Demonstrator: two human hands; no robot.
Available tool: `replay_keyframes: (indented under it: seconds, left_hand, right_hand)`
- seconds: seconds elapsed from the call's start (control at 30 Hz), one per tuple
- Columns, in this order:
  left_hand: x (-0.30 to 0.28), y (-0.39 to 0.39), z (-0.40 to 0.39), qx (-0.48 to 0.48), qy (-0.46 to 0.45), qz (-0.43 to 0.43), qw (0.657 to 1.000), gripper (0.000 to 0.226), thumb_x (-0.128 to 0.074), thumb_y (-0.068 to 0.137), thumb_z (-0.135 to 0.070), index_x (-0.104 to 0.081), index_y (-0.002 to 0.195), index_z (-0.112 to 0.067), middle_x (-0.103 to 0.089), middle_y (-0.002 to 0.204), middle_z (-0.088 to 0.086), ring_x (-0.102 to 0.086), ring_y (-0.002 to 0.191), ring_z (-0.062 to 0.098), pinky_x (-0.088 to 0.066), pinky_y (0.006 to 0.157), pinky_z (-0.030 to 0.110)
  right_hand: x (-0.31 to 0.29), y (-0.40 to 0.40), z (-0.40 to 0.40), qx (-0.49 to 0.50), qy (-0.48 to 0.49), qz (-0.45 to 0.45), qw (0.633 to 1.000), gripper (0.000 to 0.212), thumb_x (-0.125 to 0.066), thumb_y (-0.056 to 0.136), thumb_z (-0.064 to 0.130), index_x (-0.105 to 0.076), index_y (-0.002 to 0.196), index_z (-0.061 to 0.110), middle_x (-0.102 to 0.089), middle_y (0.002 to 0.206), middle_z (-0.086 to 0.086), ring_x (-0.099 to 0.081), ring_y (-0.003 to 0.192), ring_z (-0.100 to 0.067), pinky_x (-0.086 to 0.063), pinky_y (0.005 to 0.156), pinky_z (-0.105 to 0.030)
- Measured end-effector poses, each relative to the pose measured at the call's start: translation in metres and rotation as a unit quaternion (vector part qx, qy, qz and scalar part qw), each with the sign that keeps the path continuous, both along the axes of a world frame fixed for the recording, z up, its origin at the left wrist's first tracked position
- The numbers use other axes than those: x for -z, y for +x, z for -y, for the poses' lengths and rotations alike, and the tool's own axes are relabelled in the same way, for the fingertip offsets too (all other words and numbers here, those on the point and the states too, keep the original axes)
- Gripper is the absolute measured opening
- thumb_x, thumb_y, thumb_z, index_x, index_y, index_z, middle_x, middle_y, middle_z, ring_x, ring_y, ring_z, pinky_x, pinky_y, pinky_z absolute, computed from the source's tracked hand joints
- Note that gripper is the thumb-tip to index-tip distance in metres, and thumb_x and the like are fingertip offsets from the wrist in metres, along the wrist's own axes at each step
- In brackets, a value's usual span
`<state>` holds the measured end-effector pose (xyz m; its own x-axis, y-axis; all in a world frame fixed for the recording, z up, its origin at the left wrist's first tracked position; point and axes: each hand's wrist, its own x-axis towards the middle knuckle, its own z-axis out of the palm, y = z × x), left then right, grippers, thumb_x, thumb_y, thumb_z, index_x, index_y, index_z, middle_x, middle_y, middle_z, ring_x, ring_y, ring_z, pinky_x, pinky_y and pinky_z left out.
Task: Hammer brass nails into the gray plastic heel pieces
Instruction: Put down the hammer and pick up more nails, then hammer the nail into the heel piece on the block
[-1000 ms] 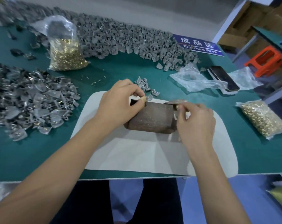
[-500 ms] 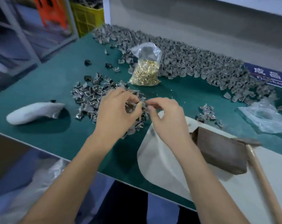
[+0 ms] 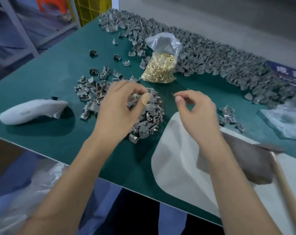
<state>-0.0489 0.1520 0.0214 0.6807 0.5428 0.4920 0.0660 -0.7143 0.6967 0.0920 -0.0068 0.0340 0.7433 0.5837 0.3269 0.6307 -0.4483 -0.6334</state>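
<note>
My left hand [image 3: 120, 111] hovers over a loose pile of gray heel pieces [image 3: 150, 116] and pinches one gray heel piece [image 3: 133, 98] between its bandaged thumb and fingers. A short way to the right, my right hand [image 3: 196, 114] pinches a tiny thin brass nail [image 3: 173, 94] between thumb and forefinger; only its tip shows. A clear bag of brass nails [image 3: 159, 70] stands behind the pile. The hammer [image 3: 285, 182] lies at the right with its head on a brown block [image 3: 245, 160].
The block sits on a white mat [image 3: 176, 160] at the green table's front edge [image 3: 62, 133]. A long heap of heel pieces [image 3: 211, 55] lines the back. A white handheld device [image 3: 31, 111] lies at left; a small heel cluster [image 3: 227, 114] and crumpled plastic [image 3: 286, 121] at right.
My view swung left from the block to the heel pile. Both hands left the block and hammer, met over the pile, and have now drawn apart, the right moving rightward.
</note>
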Motion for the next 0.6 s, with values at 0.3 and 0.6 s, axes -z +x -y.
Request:
replay_keyframes:
  seconds: [0.3,0.6]
  left_hand:
    - [-0.002,0.07,0.067,0.157,0.031,-0.206,0.965,0.052,-0.039,0.106,-0.045,-0.032,0.062,-0.016,-0.036,0.054,0.002,-0.039,0.053,0.022,-0.021,0.051,0.036]
    - [0.021,0.074,0.079,0.192,0.058,-0.226,0.953,0.007,-0.066,0.09,-0.044,-0.062,0.094,-0.043,-0.06,0.093,-0.023,-0.055,0.075,-0.015,-0.036,0.059,0.02]
  right_hand:
    - [-0.002,0.053,0.097,0.111,-0.126,-0.09,0.982,0.036,-0.057,0.1,0.04,-0.075,0.07,0.035,-0.064,0.06,0.01,-0.059,0.068,-0.013,-0.045,0.066,-0.03]
    - [0.004,0.061,0.109,0.131,-0.118,-0.087,0.98,0.042,-0.053,0.101,0.041,-0.073,0.066,0.027,-0.072,0.073,0.005,-0.066,0.08,-0.02,-0.052,0.071,-0.034]
